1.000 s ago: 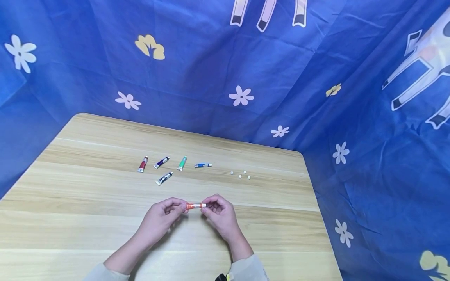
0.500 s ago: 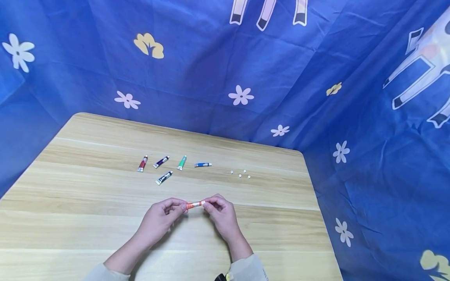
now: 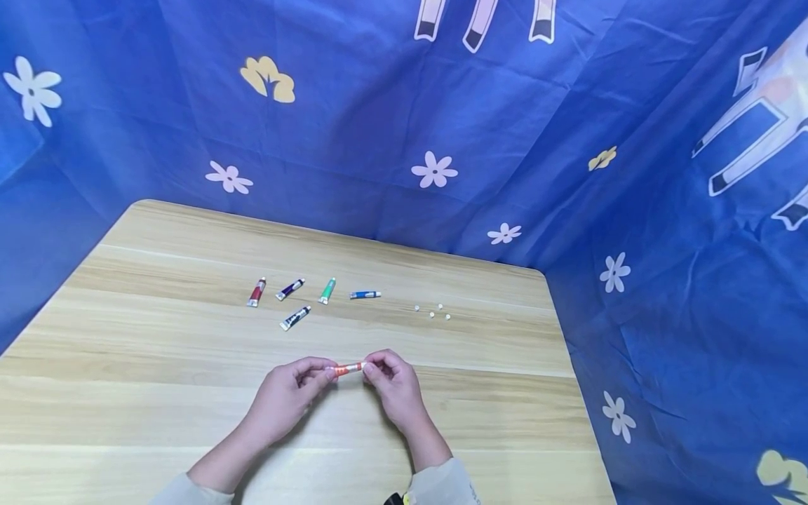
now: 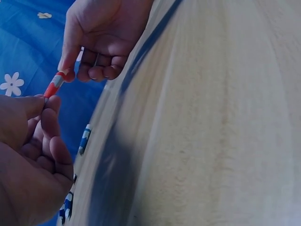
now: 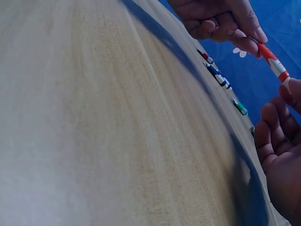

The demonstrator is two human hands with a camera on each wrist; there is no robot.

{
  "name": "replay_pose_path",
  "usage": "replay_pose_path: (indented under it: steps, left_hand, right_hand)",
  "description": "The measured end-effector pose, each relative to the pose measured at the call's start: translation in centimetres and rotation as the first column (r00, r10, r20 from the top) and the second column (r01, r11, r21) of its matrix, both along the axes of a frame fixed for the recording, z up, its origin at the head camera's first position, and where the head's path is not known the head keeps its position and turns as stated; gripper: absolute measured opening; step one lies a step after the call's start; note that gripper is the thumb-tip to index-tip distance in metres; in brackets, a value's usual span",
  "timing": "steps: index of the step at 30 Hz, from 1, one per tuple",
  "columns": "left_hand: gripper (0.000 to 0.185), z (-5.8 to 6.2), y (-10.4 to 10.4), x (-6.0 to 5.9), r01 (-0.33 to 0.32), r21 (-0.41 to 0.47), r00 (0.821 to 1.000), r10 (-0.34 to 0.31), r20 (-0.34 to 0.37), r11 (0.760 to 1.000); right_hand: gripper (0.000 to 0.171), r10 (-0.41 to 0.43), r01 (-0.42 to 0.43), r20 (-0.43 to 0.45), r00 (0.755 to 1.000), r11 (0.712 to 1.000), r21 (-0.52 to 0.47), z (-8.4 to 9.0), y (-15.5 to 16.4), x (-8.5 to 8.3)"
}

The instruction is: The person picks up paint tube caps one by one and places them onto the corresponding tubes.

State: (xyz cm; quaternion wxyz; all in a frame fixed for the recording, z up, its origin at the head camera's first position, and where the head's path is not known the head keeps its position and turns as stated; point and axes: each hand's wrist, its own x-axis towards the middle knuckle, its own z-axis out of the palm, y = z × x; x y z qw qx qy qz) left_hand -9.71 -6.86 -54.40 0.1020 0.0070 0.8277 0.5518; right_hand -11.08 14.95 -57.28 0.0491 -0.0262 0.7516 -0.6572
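A small orange paint tube [image 3: 346, 367] hangs just above the wooden table [image 3: 158, 351], held between both hands. My left hand [image 3: 325, 373] pinches its left end with thumb and forefinger. My right hand [image 3: 367, 371] pinches the right, white-tipped end. In the left wrist view the orange tube [image 4: 55, 84] runs from my left hand [image 4: 44, 101] up to the right hand [image 4: 70, 73]. The right wrist view shows the tube [image 5: 273, 62] between the left hand [image 5: 256, 37] and my right hand [image 5: 287, 87].
Farther back on the table lie a red tube [image 3: 255, 292], a purple tube [image 3: 290, 289], a green tube [image 3: 327, 290], a blue tube [image 3: 365, 294] and a dark tube [image 3: 294, 318]. Several small white caps [image 3: 432, 312] lie to their right. Blue flowered cloth [image 3: 442, 105] surrounds the table.
The right hand's fingers have slid a little left over the tube's white end, so less of the tube shows between the hands. Both hands stay in nearly the same place.
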Motion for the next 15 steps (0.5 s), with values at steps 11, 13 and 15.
replay_pose_path:
  steps: [11,13,15]
  left_hand:
    - [0.023,-0.40,-0.01,0.17,0.024,-0.020,0.995,-0.026,-0.093,1.000]
    - [0.022,-0.37,0.02,0.12,0.033,-0.023,0.989,-0.036,-0.143,0.999]
    - [0.021,-0.41,0.08,0.05,0.041,-0.034,0.979,-0.047,-0.199,0.999]
  right_hand:
    - [0.019,0.034,-0.035,0.061,0.998,0.999,0.014,0.17,0.14,-0.10]
    - [0.019,0.040,-0.040,0.049,0.998,0.999,0.004,0.24,0.26,-0.15]
    - [0.019,0.042,-0.041,0.039,0.998,0.999,-0.004,0.28,0.39,-0.19]
